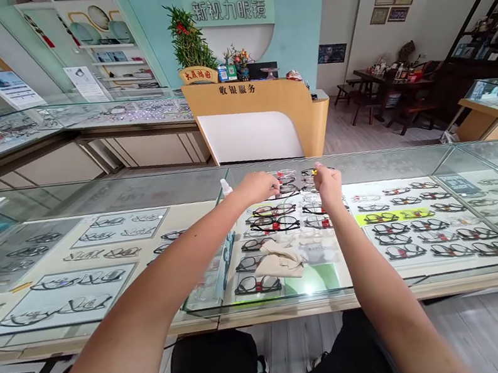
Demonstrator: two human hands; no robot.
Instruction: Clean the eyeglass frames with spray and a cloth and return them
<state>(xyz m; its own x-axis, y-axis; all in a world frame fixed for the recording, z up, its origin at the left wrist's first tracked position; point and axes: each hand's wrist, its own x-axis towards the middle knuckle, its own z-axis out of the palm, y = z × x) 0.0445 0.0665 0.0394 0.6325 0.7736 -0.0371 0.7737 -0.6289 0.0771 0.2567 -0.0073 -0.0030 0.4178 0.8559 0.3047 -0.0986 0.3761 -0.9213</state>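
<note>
Over the far side of the glass counter, my left hand (260, 187) is closed, fingertips pinched at the left end of a pair of dark-framed eyeglasses (288, 191). My right hand (329, 186) is closed too, thumb on top, at the right side of the same eyeglasses; its fingertips are partly hidden. Rows of black-framed glasses (275, 225) with red tags lie below and between the hands. Nearer to me a beige cloth (279, 262) lies crumpled on the counter. A small white bottle (226, 186) stands just left of my left forearm.
The glass counter (205, 325) runs across in front of me, with more eyeglasses (427, 225) on display to the right and trays of frames (64, 296) to the left. Beyond it stand a wooden cashier desk (257, 93), another showcase (122, 115) and a dark table (396, 82).
</note>
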